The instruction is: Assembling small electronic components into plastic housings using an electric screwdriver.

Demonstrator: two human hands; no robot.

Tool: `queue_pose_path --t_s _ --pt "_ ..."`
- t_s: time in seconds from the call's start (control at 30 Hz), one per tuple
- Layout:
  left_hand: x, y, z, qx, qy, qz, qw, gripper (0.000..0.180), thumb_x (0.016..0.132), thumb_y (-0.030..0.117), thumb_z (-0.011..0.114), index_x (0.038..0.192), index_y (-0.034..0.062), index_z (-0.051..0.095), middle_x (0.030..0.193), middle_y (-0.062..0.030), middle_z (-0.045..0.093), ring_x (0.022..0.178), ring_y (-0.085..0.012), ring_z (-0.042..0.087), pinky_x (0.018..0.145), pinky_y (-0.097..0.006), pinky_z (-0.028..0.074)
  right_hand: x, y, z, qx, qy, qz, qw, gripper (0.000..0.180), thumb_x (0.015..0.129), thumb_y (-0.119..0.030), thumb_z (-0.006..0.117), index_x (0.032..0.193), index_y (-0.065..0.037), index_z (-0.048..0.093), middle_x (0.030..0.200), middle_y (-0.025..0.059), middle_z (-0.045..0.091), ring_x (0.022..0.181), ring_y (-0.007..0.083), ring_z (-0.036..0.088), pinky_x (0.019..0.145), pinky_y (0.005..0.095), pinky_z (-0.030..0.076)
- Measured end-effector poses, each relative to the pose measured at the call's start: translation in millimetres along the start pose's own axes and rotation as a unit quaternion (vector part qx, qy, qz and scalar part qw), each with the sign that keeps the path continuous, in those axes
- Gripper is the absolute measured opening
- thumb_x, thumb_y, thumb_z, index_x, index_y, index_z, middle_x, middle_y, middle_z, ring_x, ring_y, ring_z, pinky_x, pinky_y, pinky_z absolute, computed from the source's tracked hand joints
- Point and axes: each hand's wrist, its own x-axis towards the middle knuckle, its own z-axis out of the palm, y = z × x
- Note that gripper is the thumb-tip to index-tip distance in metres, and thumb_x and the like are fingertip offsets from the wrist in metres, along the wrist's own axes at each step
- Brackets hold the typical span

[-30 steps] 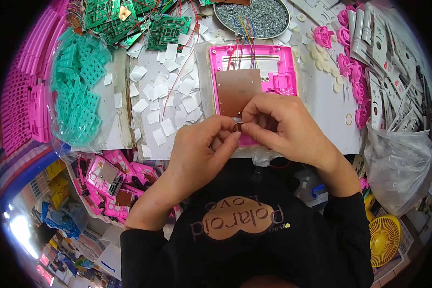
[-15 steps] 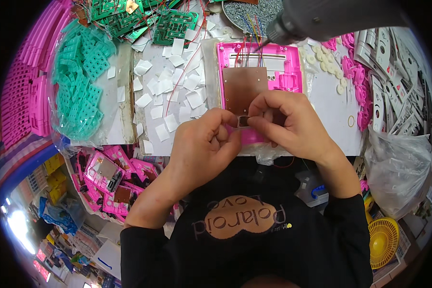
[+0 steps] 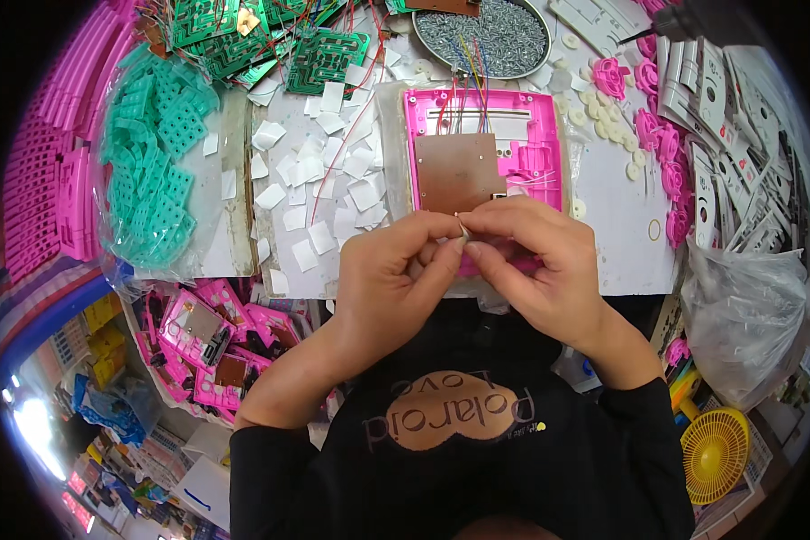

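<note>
A pink plastic casing (image 3: 546, 126) lies open in front of me, with a brown circuit board (image 3: 457, 166) inside it and several coloured wires at its top. Over the casing's near end my two hands meet, fingertip to fingertip. Thumb and forefinger of my left hand (image 3: 391, 265) pinch a small whitish piece (image 3: 464, 230), too small and covered to name. From the other side my right hand (image 3: 540, 261) pinches at the same piece. My hands hide the casing's near part.
White square pads (image 3: 319, 238) are scattered left of the casing, beside teal rubber keypads (image 3: 148, 171). Behind stand green circuit boards (image 3: 328, 58) and a round tray of screws (image 3: 522, 67). A dark screwdriver tip (image 3: 639, 36) hangs at upper right, near pink parts (image 3: 608, 79).
The hanging screwdriver has swung away from above the casing to the upper right. My fingertips have come together, and a whitish piece now shows between them.
</note>
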Motion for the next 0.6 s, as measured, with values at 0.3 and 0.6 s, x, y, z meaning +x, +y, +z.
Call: queue_pose_path --t_s 0.3,0.6 --pt "3 2 0 0.046 -0.004 0.038 0.998 0.011 0.095 0.003 0.069 0.106 0.0027 0.071 0.077 -0.0069 0.07 0.061 -0.0089 0.062 0.057 -0.025 0.048 -5 8 8 0.031 0.053 0.021 0.998 0.016 0.086 0.005 0.074 0.101 0.004 0.071 0.097 0.0127 0.074 0.076 0.018 0.075 0.064 0.0262 0.061" --pt "6 8 -3 0.072 -0.028 0.012 0.997 0.012 0.095 0.003 0.068 0.106 0.0012 0.07 0.08 -0.008 0.07 0.062 -0.0097 0.064 0.058 -0.025 0.05 -3 14 6 -0.064 0.061 -0.074 0.993 0.019 0.082 0.004 0.076 0.1 0.001 0.07 0.094 0.013 0.073 0.074 0.0205 0.073 0.061 0.0282 0.058"
